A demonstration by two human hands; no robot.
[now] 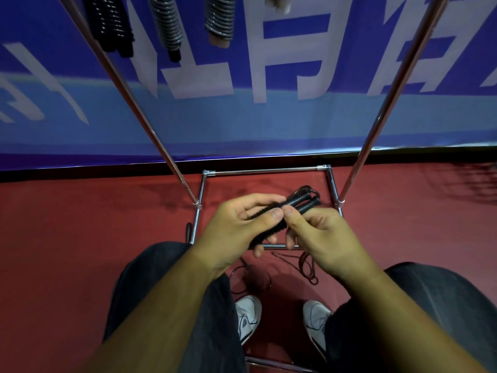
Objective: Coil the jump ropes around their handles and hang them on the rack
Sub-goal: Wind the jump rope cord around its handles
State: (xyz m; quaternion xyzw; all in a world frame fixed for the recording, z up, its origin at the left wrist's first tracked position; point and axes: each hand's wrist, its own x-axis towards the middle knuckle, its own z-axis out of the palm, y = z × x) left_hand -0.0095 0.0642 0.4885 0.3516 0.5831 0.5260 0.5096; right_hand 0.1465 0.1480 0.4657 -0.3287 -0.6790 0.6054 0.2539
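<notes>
While between rack poles (128, 95) (loose rope (309, 267) below), both hands (236, 230) (322, 232) gripping coiled handles (298, 201).

Two hands: left hand (236, 224), right hand (320, 235). One black jump rope (265, 211) between them, two handles (295, 201) (313, 203). Three coiled ropes (113, 22) (168, 25) (219, 20) hanging above. Two loose cords (251, 278) (309, 270) on the floor. Two white shoes (248, 316) (316, 321). Two rack poles (129, 95) (390, 103).
</notes>
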